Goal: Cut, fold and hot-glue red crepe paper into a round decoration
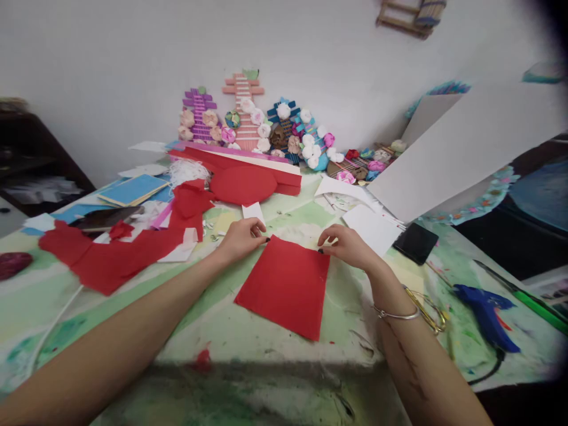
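Observation:
A roughly square red paper sheet (286, 284) lies before me near the table's front edge. My left hand (242, 241) is at its far left corner, with thumb and curled fingers closed at the edge. At the far right corner, my right hand (348, 245) has its thumb on the sheet and its bent index finger close by; a silver bangle circles that wrist. Just beyond my left hand is a small white paper piece (253, 214). Torn red crepe paper (128, 260) is spread to the left, and a red oval (243, 184) lies farther back.
Gold-handled scissors (428, 310), a blue glue gun (486, 313), a green-handled knife (532, 299) and a black square (416, 242) lie at right. Large white boards (465, 142) lean behind them. Flower-decorated stick crafts (244, 112) stand against the wall. Blue cards (135, 190) lie back left.

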A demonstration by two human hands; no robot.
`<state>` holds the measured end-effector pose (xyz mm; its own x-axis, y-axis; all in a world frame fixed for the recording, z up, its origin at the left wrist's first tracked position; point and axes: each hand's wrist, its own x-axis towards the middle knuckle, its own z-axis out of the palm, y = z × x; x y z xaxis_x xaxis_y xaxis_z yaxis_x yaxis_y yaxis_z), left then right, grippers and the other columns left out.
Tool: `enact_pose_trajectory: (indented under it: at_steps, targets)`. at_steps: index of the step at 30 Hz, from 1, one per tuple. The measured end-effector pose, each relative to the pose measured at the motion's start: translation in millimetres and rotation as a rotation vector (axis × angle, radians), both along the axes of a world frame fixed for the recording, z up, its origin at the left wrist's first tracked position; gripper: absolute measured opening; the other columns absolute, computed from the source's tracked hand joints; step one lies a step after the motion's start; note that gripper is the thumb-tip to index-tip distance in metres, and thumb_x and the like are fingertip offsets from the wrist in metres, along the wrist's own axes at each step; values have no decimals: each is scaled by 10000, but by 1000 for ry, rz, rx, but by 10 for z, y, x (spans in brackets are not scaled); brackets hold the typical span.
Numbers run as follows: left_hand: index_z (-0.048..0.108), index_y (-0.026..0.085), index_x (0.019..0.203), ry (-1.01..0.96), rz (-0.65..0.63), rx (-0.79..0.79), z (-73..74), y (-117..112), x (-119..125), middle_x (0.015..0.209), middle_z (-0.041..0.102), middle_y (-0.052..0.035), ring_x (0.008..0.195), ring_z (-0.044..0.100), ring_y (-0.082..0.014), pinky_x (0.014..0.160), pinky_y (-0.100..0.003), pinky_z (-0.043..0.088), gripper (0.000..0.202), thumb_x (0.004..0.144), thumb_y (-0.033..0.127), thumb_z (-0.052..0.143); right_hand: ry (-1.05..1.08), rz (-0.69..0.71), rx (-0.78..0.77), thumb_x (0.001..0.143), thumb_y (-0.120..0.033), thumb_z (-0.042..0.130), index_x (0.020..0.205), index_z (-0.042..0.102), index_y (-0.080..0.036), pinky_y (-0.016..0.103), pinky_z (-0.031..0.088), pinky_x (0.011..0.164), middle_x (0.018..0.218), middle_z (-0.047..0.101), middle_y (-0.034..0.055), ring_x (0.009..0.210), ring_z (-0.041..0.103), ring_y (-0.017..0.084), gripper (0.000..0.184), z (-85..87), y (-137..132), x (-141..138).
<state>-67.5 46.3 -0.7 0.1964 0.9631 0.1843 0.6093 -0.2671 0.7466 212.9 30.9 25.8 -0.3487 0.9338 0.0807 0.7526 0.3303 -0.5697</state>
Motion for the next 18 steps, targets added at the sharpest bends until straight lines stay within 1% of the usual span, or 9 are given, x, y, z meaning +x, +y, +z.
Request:
enact_pose_trajectory:
  at_steps: [2, 3, 4, 6, 8, 11, 13, 15, 18]
  targets:
    - [601, 158, 859, 161, -14, 307, -14, -61, 66, 797, 625, -52, 787, 595, -199, 756, -354, 496, 125, 735, 170, 613, -11, 146, -33, 690, -165, 653, 784, 709, -194, 264, 451, 749, 925, 625, 46, 832, 582, 162, 112, 51, -53, 9]
    - [607, 156, 891, 216, -72, 423, -25, -97, 103, 867, 619, -68, 872, 576, -212, 818, -371, 482, 127, 766, 169, 587, -24, 240, -73, 676, -166, 672, 796, 715, -194, 262, 451, 755, 924, 618, 42, 825, 578, 157, 130, 67, -76, 7]
    - [610, 153, 934, 254, -157, 499, -38, -134, 141, 931, 609, -83, 933, 554, -221, 860, -379, 468, 146, 798, 180, 564, -44, 332, -122, 660, -161, 689, 806, 718, -193, 261, 449, 758, 906, 617, 35, 812, 575, 154, 153, 74, -94, 1]
    - [612, 149, 1014, 306, -343, 556, -71, -196, 207, 1031, 588, -107, 1003, 523, -228, 911, -379, 448, 199, 849, 237, 544, -90, 464, -208, 623, -128, 705, 796, 719, -185, 256, 444, 753, 848, 623, 21, 786, 569, 151, 183, 62, -108, -22]
    - [610, 152, 1072, 357, -479, 543, -111, -227, 250, 1100, 568, -121, 1042, 505, -236, 943, -385, 430, 254, 872, 293, 540, -105, 519, -262, 616, -92, 679, 745, 714, -174, 245, 442, 717, 776, 626, 11, 748, 565, 147, 157, 29, -97, -43]
    - [612, 162, 1102, 407, -537, 507, -169, -212, 267, 1142, 561, -126, 1078, 493, -246, 966, -401, 412, 276, 895, 319, 518, -86, 527, -300, 634, -67, 621, 677, 696, -160, 235, 439, 674, 699, 619, 7, 698, 562, 140, 128, 9, -95, -21]
    - [611, 164, 1108, 406, -541, 473, -195, -184, 261, 1146, 571, -123, 1070, 506, -241, 959, -397, 418, 284, 902, 333, 513, -80, 498, -309, 647, -55, 578, 664, 676, -152, 233, 436, 660, 678, 620, 6, 670, 562, 131, 139, 54, -167, 48]
    - [609, 164, 1108, 395, -542, 447, -207, -161, 252, 1154, 577, -121, 1067, 519, -240, 953, -395, 424, 293, 903, 349, 512, -72, 432, -327, 671, -47, 529, 663, 656, -150, 230, 433, 640, 668, 629, 7, 636, 563, 121, 163, 148, -337, 164]
    - [605, 163, 1111, 376, -545, 428, -212, -147, 236, 1163, 580, -118, 1071, 531, -238, 954, -391, 431, 295, 907, 351, 505, -61, 319, -397, 732, -89, 518, 679, 653, -159, 225, 432, 594, 637, 642, 13, 598, 579, 122, 161, 319, -773, 424]
